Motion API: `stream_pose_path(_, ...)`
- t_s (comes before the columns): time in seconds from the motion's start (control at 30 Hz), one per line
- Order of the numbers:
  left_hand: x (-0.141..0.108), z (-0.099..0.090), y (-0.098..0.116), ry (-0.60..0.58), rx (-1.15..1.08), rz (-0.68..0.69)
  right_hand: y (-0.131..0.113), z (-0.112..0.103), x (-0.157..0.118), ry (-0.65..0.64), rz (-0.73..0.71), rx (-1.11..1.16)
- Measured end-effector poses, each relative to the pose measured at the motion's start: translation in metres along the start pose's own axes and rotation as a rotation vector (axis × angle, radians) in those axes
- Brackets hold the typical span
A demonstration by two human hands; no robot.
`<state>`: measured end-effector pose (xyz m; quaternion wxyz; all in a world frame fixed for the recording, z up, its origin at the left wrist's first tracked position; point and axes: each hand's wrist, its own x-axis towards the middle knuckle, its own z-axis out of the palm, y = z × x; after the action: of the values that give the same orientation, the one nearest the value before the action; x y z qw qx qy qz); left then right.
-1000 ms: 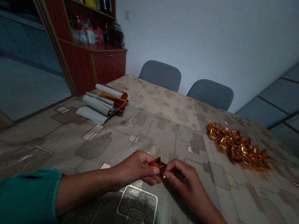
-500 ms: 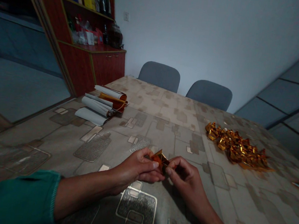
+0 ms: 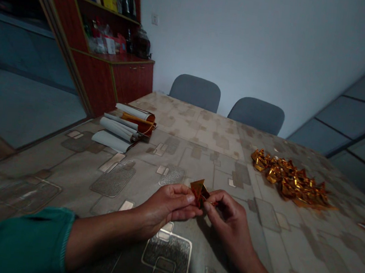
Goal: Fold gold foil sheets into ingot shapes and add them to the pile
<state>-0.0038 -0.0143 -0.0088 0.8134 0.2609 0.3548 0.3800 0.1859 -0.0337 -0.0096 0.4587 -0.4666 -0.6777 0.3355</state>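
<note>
Folded gold foil piece sits btw. both hands, pinched at fingertips; left hand and right hand nearly touching. Pointed tip faces up, long axis runs fwd, away from person.

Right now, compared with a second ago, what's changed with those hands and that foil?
The left hand and right hand have lifted the folded gold foil piece slightly, turning its point upward; neither let go. The pile of gold foil pieces and the rolled sheets stayed put.

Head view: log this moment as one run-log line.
left hand: pinching gold foil | right hand: pinching gold foil | nearby: foil pile, rolled sheets
</note>
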Motion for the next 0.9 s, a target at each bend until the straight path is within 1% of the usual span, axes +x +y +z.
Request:
stream_pose_path(0.2, 0.002, 0.0, -0.002, -0.024, 0.004, 0.023, -0.003, 0.0, 0.0, -0.005, -0.028, -0.026)
stream_pose_path(0.37, 0.001, 0.001, -0.004, -0.011, -0.019, 0.044, -0.003, 0.0, 0.0, 0.027, -0.067, -0.061)
stream_pose_path(0.47, 0.001, 0.001, -0.004, -0.014, -0.019, 0.037, -0.005, 0.0, 0.0, 0.016, -0.079, -0.077)
stream_pose_path(0.67, 0.002, -0.002, -0.006, -0.023, 0.005, 0.034, -0.011, 0.003, -0.002, 0.028, -0.17, -0.135)
stream_pose_path(0.9, 0.003, -0.001, -0.008, 0.0, -0.004, 0.059, -0.012, 0.006, -0.002, 0.047, -0.181, -0.171)
